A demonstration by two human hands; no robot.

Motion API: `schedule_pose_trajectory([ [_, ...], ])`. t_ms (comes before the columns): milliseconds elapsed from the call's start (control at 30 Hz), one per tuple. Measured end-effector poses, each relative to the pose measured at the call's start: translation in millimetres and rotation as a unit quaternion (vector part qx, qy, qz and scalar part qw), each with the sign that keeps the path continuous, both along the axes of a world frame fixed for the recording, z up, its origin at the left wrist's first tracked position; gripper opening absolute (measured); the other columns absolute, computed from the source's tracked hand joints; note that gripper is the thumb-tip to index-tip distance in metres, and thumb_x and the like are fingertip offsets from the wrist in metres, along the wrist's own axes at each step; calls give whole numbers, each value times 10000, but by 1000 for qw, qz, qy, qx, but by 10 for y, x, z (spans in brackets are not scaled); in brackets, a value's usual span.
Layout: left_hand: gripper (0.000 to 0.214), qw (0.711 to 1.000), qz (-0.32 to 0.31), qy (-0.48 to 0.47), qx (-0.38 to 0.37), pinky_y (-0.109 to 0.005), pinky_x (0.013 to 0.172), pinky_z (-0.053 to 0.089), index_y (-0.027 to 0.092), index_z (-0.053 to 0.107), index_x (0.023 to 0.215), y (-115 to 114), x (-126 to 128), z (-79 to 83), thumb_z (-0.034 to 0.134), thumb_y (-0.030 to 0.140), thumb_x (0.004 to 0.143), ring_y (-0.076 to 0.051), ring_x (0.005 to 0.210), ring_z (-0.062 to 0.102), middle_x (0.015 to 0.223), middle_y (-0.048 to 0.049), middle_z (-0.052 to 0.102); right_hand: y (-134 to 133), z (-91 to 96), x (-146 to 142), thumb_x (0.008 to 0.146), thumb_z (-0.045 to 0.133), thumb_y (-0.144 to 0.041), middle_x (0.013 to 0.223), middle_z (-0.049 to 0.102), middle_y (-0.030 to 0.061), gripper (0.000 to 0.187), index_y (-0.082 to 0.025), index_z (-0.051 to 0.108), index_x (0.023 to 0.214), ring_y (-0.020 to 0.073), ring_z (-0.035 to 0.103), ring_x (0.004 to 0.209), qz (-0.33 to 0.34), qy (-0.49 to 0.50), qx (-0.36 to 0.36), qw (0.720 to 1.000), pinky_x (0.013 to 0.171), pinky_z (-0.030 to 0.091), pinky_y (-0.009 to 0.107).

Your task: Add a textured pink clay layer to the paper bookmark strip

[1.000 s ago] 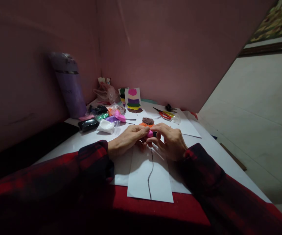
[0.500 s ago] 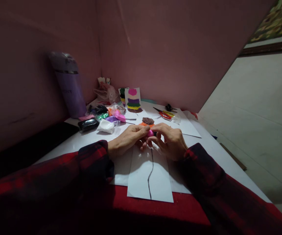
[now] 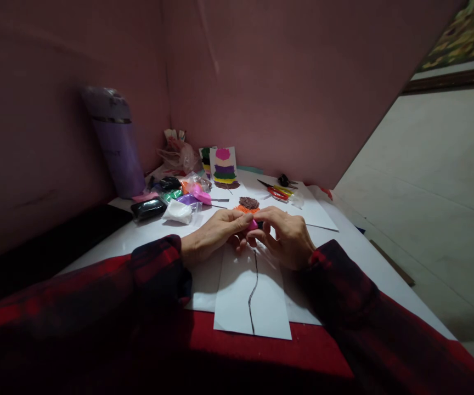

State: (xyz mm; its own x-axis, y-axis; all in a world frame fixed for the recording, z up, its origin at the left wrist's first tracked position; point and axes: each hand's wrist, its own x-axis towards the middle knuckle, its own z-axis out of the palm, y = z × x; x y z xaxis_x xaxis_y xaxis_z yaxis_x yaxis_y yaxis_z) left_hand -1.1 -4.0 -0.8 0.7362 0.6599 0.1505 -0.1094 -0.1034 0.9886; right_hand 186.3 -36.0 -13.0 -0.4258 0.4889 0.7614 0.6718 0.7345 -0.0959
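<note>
A pink clay lump is pinched tight by both the left hand and right hand, just above the near paper, with clay packets kept reachable at far left.

2 hands: left hand, right hand; 1 lump. 1 paper strip, 1 bottle, 1 pr scissors, 2 cards. Clay packs: min 6, pile too jumbled for exact no.
</note>
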Motion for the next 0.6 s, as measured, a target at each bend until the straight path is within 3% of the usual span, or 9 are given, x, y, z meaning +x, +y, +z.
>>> schedule_pose_trajectory([
  [167, 452, 1000, -1, 2, 6, -241, 584, 395, 91, 588, 760, -18, -6, 10, 519, 517, 897, -93, 571, 523, 691, -37, 594, 2, 9, 0, 913, 593, -317, 933, 703, 72, 191, -172, 628, 1032, 140, 644, 735, 3, -8, 4, 1000, 617, 494, 247],
  [367, 423, 1000, -3, 1, 4, -236, 591, 400, 81, 579, 800, -26, -1, 7, 534, 490, 899, -93, 582, 517, 678, -33, 588, 7, -5, 3, 918, 576, -289, 943, 696, 70, 160, -165, 629, 1006, 95, 581, 567, 5, -4, -3, 1000, 563, 477, 240],
  [600, 464, 1000, -6, 1, 8, -244, 583, 413, 96, 581, 780, -11, -2, 0, 519, 543, 887, -95, 574, 523, 699, -36, 594, 5, -11, 7, 917, 582, -301, 928, 697, 69, 167, -173, 630, 1014, 128, 620, 667, 2, 3, -1, 1000, 591, 483, 251],
])
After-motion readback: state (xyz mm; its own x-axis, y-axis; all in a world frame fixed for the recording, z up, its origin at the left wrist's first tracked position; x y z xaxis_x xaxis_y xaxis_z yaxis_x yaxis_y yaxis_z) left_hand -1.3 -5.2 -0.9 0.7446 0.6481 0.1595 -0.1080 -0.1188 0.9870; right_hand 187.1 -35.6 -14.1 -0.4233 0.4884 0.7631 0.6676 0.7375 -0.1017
